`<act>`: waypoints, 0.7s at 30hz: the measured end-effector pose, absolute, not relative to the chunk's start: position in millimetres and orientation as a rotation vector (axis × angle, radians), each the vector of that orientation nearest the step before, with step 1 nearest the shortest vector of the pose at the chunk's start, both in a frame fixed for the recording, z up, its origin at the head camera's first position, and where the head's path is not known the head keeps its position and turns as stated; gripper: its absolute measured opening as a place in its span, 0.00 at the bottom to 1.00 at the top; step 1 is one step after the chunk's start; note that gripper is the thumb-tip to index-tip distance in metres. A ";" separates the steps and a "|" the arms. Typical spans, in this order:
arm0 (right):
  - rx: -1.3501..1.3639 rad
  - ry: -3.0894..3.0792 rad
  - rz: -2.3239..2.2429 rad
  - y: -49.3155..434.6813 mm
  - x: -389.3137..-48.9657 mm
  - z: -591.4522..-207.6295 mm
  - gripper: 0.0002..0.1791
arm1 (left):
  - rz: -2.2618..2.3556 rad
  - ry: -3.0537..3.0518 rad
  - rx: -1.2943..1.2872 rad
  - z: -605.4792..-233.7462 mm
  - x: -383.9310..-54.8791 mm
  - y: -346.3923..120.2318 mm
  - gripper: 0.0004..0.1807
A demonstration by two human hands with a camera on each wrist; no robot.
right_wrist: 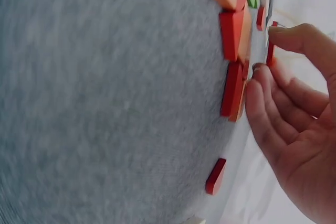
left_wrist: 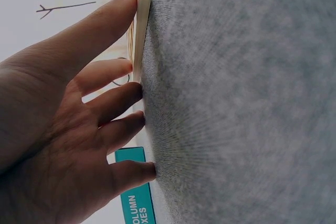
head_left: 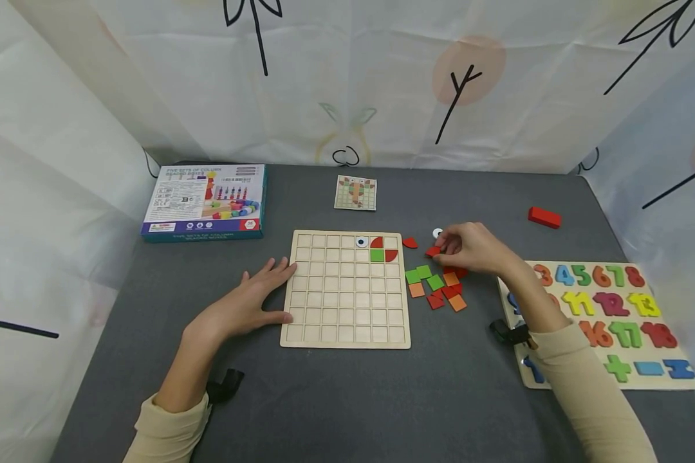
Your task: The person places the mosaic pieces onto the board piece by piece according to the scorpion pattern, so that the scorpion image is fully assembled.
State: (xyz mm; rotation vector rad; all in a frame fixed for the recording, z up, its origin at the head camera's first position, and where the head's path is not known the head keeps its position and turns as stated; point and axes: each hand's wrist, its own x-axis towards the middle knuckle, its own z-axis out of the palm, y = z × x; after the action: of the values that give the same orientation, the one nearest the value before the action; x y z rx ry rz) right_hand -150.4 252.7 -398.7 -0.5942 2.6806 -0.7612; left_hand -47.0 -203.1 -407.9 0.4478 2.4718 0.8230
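Right hand (head_left: 469, 247) pinches red tile (head_left: 432, 251) just right of wooden grid board (head_left: 345, 299), left hand (head_left: 237, 305) splayed against board's left edge; tile probably light, stiff, best held by opposite edges.

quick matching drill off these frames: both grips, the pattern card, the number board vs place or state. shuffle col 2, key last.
Column 1
1. Left grip
2. Right grip
3. Pattern card
4. Number board

Column 2
A. Lies beyond the far edge of the grid board
B. Fingers spread, at the grid board's left edge
C. Partly hidden by the right forearm in the head view
D. Pinching a red piece

Pairs: 1-B, 2-D, 3-A, 4-C
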 end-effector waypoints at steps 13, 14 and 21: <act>-0.601 2.537 -1.114 235.6 -141.3 -400.2 0.14 | 0.825 2.471 0.445 -408.0 -47.4 -203.2 0.54; -0.609 2.524 -1.130 234.8 -141.2 -401.2 0.14 | 0.823 2.473 0.448 -408.0 -47.6 -203.0 0.54; -0.716 2.430 -1.254 225.5 -139.0 -403.9 0.15 | 0.808 2.474 0.446 -407.9 -47.7 -202.3 0.54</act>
State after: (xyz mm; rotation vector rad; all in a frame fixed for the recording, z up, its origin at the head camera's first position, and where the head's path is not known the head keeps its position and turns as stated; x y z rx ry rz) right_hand -139.0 225.5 -403.9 -0.7157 2.4301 -1.2541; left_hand -47.7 -202.3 -407.9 0.4462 2.4744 0.8079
